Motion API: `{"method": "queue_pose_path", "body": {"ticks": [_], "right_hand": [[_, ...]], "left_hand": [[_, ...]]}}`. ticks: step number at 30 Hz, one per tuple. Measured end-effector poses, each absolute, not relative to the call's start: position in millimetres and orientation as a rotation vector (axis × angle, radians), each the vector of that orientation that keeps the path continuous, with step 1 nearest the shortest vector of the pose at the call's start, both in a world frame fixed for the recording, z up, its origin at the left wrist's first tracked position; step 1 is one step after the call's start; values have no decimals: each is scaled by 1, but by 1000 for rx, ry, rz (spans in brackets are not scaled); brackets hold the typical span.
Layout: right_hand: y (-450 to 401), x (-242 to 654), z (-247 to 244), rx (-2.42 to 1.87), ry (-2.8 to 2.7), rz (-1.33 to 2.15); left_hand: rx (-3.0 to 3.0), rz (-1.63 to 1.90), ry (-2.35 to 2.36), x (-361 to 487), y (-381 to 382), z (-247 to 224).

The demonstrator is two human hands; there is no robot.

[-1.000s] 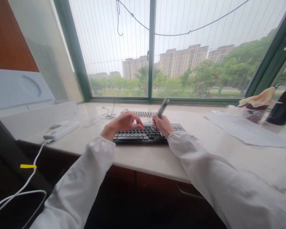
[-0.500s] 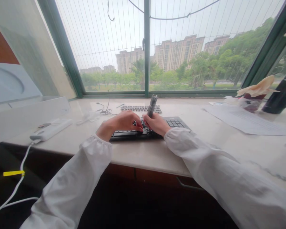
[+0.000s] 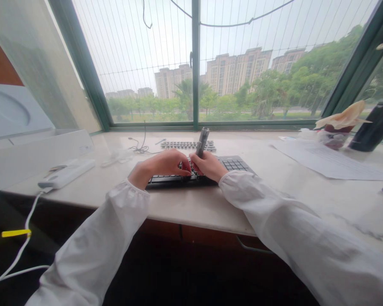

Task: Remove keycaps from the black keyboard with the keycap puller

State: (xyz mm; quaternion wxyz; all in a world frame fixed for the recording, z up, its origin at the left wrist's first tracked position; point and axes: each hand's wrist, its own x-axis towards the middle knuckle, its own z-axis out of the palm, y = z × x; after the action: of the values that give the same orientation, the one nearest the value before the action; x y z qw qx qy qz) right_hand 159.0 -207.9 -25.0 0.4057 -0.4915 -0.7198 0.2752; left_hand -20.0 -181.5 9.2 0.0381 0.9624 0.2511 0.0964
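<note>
Worktop (image 3: 175, 208) with black keyboard (image 3: 236, 164), lying lengthwise near the front edge beneath both hands. Left hand (image 3: 170, 162): fingers curled, thumb and fingertips drawn close together over the keys — whether they grip anything cannot be told. Right hand (image 3: 209, 166): closed around a grey tool (image 3: 203, 140), which slants upward from the fist. Beyond the keyboard — rows of keycaps (image 3: 188, 145), with a thin cable (image 3: 141, 148) to their left; farther back, the window frame (image 3: 195, 85).
</note>
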Motion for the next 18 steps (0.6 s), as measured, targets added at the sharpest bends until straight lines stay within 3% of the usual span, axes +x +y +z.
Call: {"method": "queue_pose_path", "body": {"ticks": [18], "right_hand": [[-198,164,-32,-1201,-1825,752]], "left_hand": [[2951,255,760,-19,-184,11]]}}
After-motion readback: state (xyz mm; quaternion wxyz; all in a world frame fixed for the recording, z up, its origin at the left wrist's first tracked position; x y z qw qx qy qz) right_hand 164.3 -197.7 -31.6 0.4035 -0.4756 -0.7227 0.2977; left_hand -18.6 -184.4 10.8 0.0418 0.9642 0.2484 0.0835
